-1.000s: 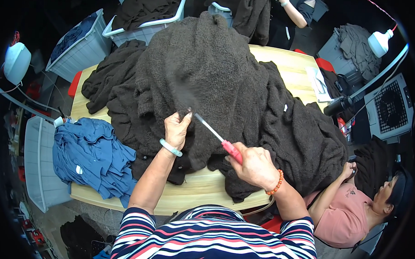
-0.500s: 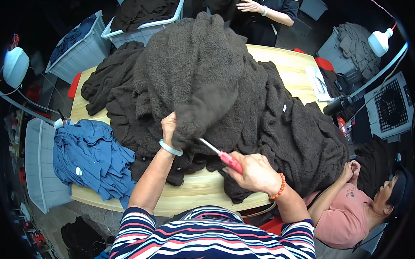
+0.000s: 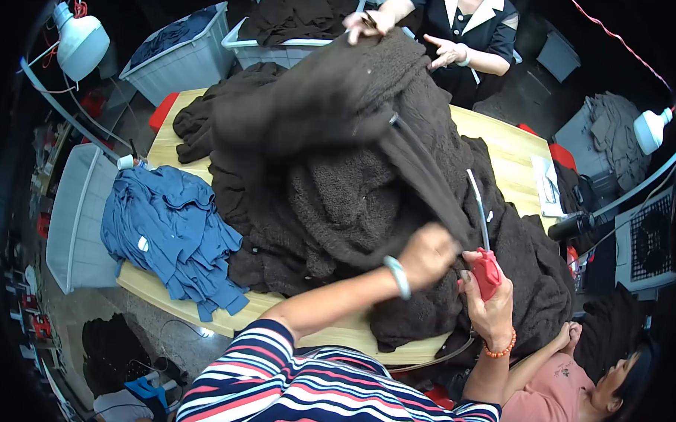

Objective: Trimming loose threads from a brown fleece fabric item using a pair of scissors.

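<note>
- Since half a second ago, the left hand (image 3: 429, 255) has swung rightward across the front of the body, and the right hand (image 3: 489, 309) has also moved right and turned the red-handled tool (image 3: 486, 272) more upright; the whole view has shifted as well.
- Closed and blurred, the left hand grips a lower end of the dark cloth (image 3: 335, 192), whose upper folds smear with motion.
- Wrapped round the handle, the right hand holds the tool with its metal shaft upward, just beside the left hand.
- That dark cloth is heaped over the middle of the wooden table (image 3: 493, 134), reaching its near edge at the right; blue garments (image 3: 166, 220) hang over the near-left corner.
- At the far edge, a co-worker's hand (image 3: 374, 19) is at the top of the heap; whether it grips is unclear.
- Bare wood shows at the far right, beside white paper (image 3: 547, 188), and along the near edge, giving some room.
- Lamps stand left (image 3: 82, 46) and right (image 3: 650, 129); a grey bin (image 3: 81, 221) bounds the left side, and a pink-shirted co-worker (image 3: 551, 393) sits close by the right elbow.
</note>
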Tool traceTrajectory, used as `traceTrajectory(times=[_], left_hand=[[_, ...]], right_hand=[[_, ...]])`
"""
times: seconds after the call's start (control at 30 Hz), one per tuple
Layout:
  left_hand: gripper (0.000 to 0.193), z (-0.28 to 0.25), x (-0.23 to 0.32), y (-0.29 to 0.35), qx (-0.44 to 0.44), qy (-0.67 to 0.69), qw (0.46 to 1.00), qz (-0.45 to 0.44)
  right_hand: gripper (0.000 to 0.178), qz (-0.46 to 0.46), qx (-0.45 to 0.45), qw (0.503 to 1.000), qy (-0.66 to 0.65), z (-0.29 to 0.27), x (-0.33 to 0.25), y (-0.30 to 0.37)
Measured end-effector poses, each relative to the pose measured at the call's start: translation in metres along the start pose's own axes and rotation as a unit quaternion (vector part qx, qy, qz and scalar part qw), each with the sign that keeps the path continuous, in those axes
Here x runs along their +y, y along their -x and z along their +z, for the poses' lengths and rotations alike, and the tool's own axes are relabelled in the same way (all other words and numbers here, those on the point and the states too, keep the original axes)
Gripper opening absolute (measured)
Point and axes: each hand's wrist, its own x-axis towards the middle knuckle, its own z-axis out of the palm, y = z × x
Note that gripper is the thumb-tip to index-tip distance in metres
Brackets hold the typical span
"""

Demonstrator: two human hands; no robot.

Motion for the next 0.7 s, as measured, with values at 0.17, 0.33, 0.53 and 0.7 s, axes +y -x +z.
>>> traceTrajectory(times=[0.17, 0.33, 0.53, 0.7], left_hand=[[0.021, 0.095, -0.039, 0.086, -0.227, 0.088, 0.969, -0.048], [0.018, 0.002, -0.010, 0.068, -0.305, -0.193, 0.932, -0.033], [0.057, -0.128, 0.009, -0.022, 0.072, -0.424, 0.887, 0.167], [0.087, -0.195, -0.031, -0.090, 0.121, -0.582, 0.803, -0.049]], right_hand=[[0.033, 0.015, -0.059, 0.985, 0.161, -0.005, 0.008, 0.008], [0.028, 0.057, -0.031, 0.983, 0.171, -0.008, 0.045, 0.005], [0.031, 0.061, -0.056, 0.991, 0.107, 0.010, 0.039, -0.012], [0.030, 0.017, -0.066, 0.992, 0.106, 0.021, 0.035, -0.022]])
